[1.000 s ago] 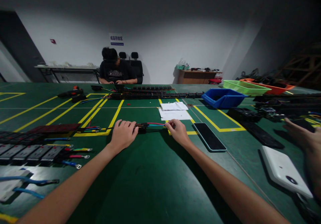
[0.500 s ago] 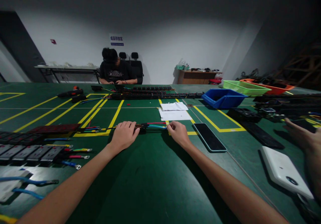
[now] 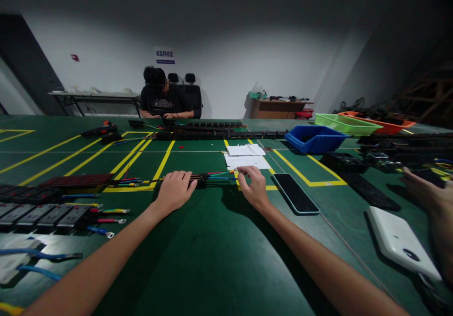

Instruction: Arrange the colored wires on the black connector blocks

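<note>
My left hand [image 3: 177,191] is closed over a slim black strip [image 3: 198,178] lying along the table, palm down, fingers together; its grip hides part of the strip. Coloured wires come out of the strip's right end: a red and a green one above, a blue wire [image 3: 226,179] below. At their far ends is my right hand [image 3: 253,186], thumb and forefinger closed at the tip of the green wire [image 3: 223,173]. The blue wire passes just under those fingers. More wires with lugs [image 3: 136,182] show left of my left hand.
A phone [image 3: 295,193] lies right of my right hand, white papers [image 3: 247,162] beyond it. Socket strips [image 3: 53,217] with lugged wires lie at left. A blue bin [image 3: 314,139] stands at back right. Another person's hand [image 3: 428,193] is at the right edge; a person [image 3: 166,98] sits opposite.
My right hand has lifted slightly and its fingers have shifted from the bunched wire ends to the green wire, which now stretches toward them. My left hand stays in place.
</note>
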The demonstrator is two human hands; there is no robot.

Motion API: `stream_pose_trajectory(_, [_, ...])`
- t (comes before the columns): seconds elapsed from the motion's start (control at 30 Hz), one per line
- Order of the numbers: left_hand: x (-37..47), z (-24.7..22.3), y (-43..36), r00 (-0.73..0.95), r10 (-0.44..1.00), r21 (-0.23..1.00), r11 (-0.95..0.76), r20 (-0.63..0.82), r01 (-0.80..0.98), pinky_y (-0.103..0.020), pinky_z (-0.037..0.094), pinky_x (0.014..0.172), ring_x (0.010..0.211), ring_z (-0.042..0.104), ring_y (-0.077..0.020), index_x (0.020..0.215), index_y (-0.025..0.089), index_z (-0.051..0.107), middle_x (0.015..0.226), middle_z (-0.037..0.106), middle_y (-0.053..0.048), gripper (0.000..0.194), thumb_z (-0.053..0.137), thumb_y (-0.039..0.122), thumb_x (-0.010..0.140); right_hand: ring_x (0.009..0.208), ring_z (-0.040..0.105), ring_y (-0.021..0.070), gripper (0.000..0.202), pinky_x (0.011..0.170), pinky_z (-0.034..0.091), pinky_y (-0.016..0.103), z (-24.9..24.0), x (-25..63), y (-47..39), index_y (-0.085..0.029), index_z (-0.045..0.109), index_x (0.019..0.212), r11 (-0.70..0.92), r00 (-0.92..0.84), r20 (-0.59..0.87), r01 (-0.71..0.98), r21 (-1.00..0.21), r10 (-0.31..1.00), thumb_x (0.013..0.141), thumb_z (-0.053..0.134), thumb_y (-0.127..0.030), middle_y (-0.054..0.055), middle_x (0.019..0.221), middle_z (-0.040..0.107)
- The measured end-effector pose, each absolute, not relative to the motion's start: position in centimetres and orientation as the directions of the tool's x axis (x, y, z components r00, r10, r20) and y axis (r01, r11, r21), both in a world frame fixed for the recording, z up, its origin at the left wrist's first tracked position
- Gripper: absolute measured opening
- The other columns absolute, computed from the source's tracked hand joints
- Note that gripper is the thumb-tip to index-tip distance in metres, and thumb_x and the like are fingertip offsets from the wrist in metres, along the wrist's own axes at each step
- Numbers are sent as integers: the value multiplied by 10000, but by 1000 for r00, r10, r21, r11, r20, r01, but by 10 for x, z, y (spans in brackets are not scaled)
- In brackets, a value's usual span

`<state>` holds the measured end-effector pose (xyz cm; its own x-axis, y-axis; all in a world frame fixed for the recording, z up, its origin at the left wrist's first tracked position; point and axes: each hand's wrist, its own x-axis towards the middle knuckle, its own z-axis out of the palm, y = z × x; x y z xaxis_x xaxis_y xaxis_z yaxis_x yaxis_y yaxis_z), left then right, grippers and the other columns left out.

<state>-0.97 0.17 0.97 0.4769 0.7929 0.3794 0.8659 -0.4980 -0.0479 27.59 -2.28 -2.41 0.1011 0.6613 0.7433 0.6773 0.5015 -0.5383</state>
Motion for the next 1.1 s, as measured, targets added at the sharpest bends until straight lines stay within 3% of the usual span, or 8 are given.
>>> stream_pose_trajectory(0.1, [-9,10,1,477,793,-47,-499,379,866,-483,493,942,1061,649,-303,1240,117,657,1154,707,-169,542,304,482,1050,1098,621,277,356,938,507,415,-28,277,-19,-182,695,1213,484,43,698,691,-538,715,920,539,-311,128,1155,695])
stream_pose_trajectory(0.17, [-9,11,1,477,792,-45,-499,381,866,-489,493,944,1060,649,-305,1244,117,658,1155,707,-171,545,304,483,1049,1106,625,283,418,969,500,432,-31,278,-16,-181,673,1275,453,22,650,700,-553,759,903,547,-321,129,1165,695])
stream_pose_trajectory(0.37, [-10,9,2,475,793,-44,-498,382,866,-484,493,940,1057,650,-307,1257,119,658,1159,709,-169,549,304,483,1049,932,640,227,514,915,511,395,-35,281,-11,-189,638,1340,400,31,555,660,-636,831,841,524,-234,83,1060,710])
stream_pose_trajectory(0.57, [-10,9,3,475,794,-48,-496,379,867,-475,481,948,1066,647,-306,1261,119,656,1165,708,-167,552,294,480,1053,743,586,160,621,722,504,291,-34,282,-11,-173,591,1410,440,17,548,575,-690,836,798,491,-208,39,936,657])
stream_pose_trajectory(0.83, [-10,8,3,473,796,-48,-494,378,868,-475,482,949,1062,645,-305,1261,123,657,1166,706,-168,545,300,479,1054,684,615,172,519,684,485,304,-37,282,-8,-101,674,1259,337,45,435,562,-755,899,797,500,-260,36,821,691])
stream_pose_trajectory(1.1, [-10,10,2,472,797,-32,-498,376,867,-481,489,948,1071,649,-305,1261,122,663,1163,712,-166,552,301,484,1052,736,634,201,385,694,460,302,-36,281,-10,-131,717,1151,270,48,444,734,-624,895,837,512,-217,43,791,698])
